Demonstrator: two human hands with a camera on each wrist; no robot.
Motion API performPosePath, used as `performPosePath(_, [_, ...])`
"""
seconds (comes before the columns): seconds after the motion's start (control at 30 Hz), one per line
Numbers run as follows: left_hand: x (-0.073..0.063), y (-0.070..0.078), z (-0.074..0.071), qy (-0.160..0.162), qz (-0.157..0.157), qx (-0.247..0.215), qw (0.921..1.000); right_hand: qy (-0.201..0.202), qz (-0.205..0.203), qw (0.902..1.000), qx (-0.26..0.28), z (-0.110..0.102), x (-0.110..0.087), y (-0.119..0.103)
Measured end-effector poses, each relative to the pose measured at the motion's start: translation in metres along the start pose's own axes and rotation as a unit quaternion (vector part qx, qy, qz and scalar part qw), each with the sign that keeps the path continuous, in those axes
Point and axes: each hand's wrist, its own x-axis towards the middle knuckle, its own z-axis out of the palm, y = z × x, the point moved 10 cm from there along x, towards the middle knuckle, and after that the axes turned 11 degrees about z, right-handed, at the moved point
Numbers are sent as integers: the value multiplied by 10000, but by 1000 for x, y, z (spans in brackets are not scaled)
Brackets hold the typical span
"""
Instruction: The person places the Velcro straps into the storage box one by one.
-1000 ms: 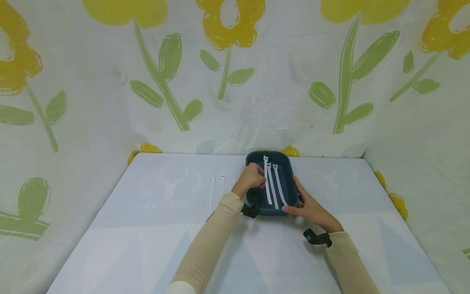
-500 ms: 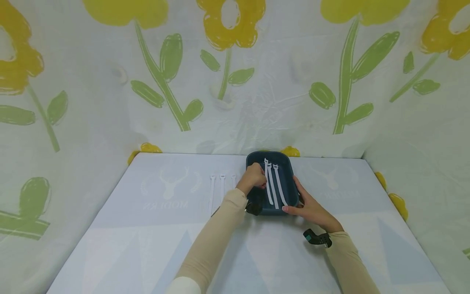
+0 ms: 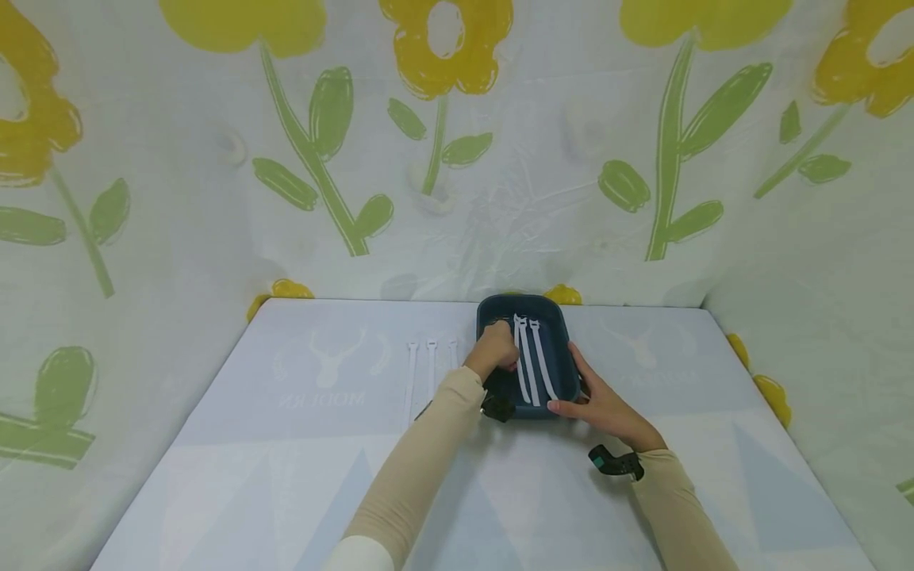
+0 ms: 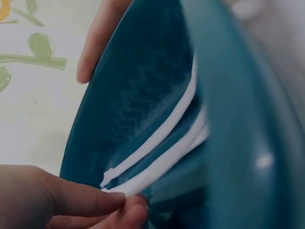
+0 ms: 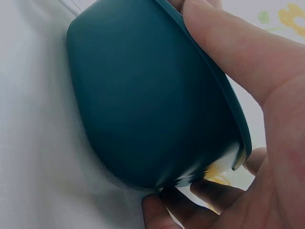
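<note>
A dark teal tray (image 3: 557,337) stands near the back edge of the table. Inside lie white cable ties (image 3: 543,357), side by side, their small heads toward the back. My left hand (image 3: 497,349) reaches into the tray and pinches one white cable tie (image 4: 157,167) near its head, between thumb and fingers. Another cable tie (image 4: 143,151) lies right beside it. With my right hand (image 3: 607,404) I hold the tray's near right corner, thumb (image 5: 224,47) over the rim and fingers against the outer wall.
Left of the tray, several white cable ties (image 3: 412,373) lie in a row on the pale patterned table (image 3: 300,460), partly covered by my left forearm (image 3: 414,468). A flower-printed curtain (image 3: 528,159) hangs behind the table and at both sides.
My left hand has moved slightly right and toward me inside the tray, and the cable tie it pinches has slid the same way, into line with the others. The right hand stays put.
</note>
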Motion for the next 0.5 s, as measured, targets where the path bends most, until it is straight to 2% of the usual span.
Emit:
performPosePath(0.1, [-1,-1,6,-67,41,154,9999,-46,-8,10000,36,1,1,1])
performPosePath(0.23, [-2,-2,13,-88,132,62,9999,-47,2,10000,14,1,1,2])
performPosePath(0.5, [-4,3,10,-39,384,-23,9993,-11,38,10000,-23,0,3,5])
